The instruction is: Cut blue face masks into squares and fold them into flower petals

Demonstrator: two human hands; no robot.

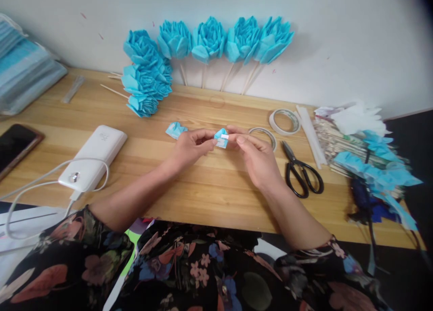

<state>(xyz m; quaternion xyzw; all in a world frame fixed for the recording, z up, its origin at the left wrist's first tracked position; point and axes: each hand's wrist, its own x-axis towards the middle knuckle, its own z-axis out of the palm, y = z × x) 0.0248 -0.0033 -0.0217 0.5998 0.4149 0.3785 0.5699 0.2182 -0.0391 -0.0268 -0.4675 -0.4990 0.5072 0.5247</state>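
Between my two hands, over the middle of the wooden table, is a small folded blue piece (pixel 221 138) with white strips on it. My left hand (pixel 192 146) pinches its left edge between thumb and fingers. On the right side, my right hand (pixel 259 153) has its thumb and fingertips closed at the white strip on the piece. Another folded blue piece (pixel 175 130) lies just beyond my left hand. A roll of tape (pixel 273 137) lies partly behind my right hand, and a larger tape roll (pixel 284 122) is farther back. Black-handled scissors (pixel 300 171) rest right of my right hand.
Blue paper flowers (pixel 209 40) on sticks lean against the wall, with more flowers (pixel 145 76) piled at back left. A white power bank (pixel 93 157) with a cable and a phone (pixel 16 144) lie left. Sticks (pixel 333 141) and blue scraps (pixel 382 175) are heaped right.
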